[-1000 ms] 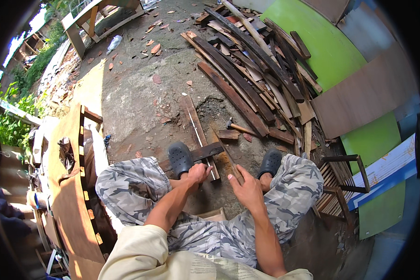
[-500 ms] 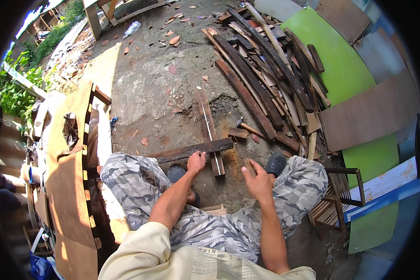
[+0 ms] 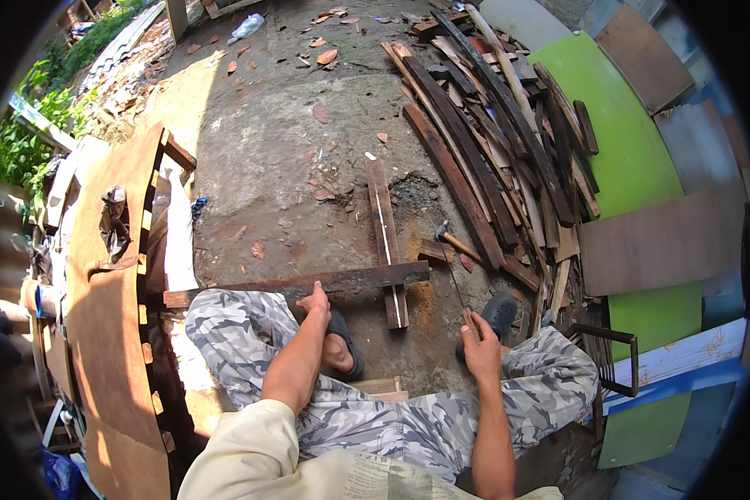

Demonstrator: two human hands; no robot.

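Observation:
A long dark wooden plank (image 3: pixel 354 280) lies crosswise before me, its right part resting over a shorter plank with a white stripe (image 3: pixel 381 208). My left hand (image 3: pixel 313 303) is closed at the near edge of the long plank, left of the crossing; some of its fingers are hidden. My right hand (image 3: pixel 480 340) is wrapped round the wooden handle of a thin-bladed tool (image 3: pixel 456 282). Its narrow blade points away from me, edge-on, so its exact kind does not show. A hammer (image 3: pixel 458 243) rests just beyond, beside a small wood block (image 3: pixel 437 251).
A heap of wooden strips (image 3: pixel 496 125) fills the right side, against green panels (image 3: pixel 642 142). To the left stands a brown sheet of board (image 3: pixel 112 333) with a slatted edge. My sandalled feet flank the planks. Dry leaves (image 3: pixel 327 57) lie scattered on the ground.
My left hand has shifted left along the long plank, away from the crossing. The right hand still holds the tool, now a little lower in view. The whole view has tilted slightly.

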